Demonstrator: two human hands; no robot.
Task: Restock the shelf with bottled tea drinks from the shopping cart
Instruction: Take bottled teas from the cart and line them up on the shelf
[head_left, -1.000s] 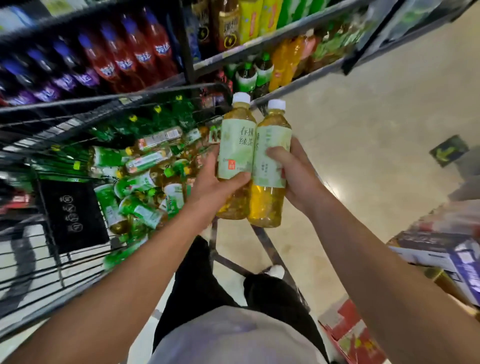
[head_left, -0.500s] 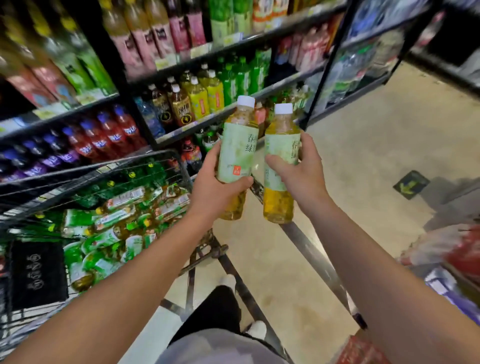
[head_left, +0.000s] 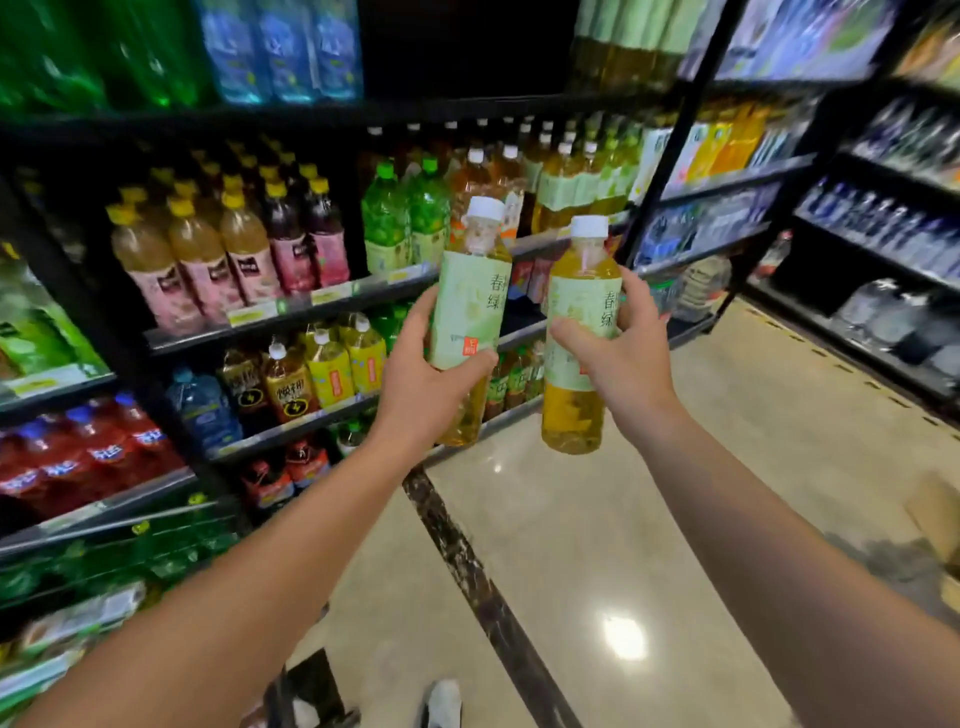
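Before the drink shelf (head_left: 291, 312), your left hand (head_left: 421, 384) wraps thumb and fingers around one upright tea bottle (head_left: 470, 306); your right hand (head_left: 623, 358) likewise grips a second tea bottle (head_left: 579, 332) just beside it, both above the floor (head_left: 675, 519).

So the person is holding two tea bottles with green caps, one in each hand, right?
Not quite. The head view shows both caps are white, not green. The left hand grips one tea bottle and the right hand grips the other tea bottle, one in each hand, in front of the shelf.
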